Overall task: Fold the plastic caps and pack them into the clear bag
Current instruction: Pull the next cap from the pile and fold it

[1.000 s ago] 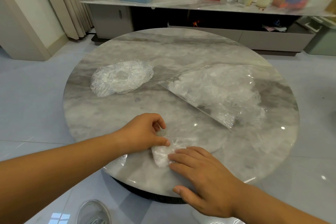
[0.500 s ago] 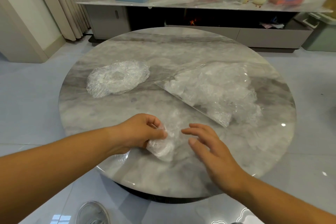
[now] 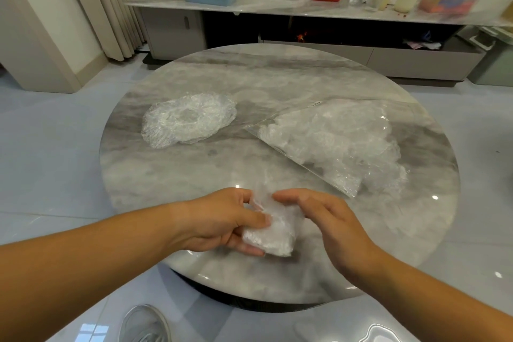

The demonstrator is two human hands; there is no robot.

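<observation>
"One folded cap (image 3: 273,233) at the near edge of the round marble table (image 3: 249,75): the left hand (image 3: 222,219) pinches it, thumb on top and fingers curled beneath. The right hand (image 3: 327,219) hangs loose-fingered just beside it and grips nothing. What goes wrong from here?"

"The fold springs open, I'd say. That film looks thin and crinkly. If the pinch eases while the cap passes from hand to hand, the bundle likely puffs out again."

"And the clear bag (image 3: 333,141)?"

"It lies flat toward the right edge, already stuffed with caps, and some seem to bulge out at the end nearest that edge. I can't tell from here where its mouth is. Push a new cap in one-handed and the bag may slide on that polished surface, or the packed ones get shoved out."

"The spread cap (image 3: 188,119) toward the far left edge?"

"Well apart from both hands, and not yet folded. It looks light enough for a passing arm to sweep it off. The nearer worry is the bundle itself: it's so close to the near edge that a slip drops it to the floor."
</observation>
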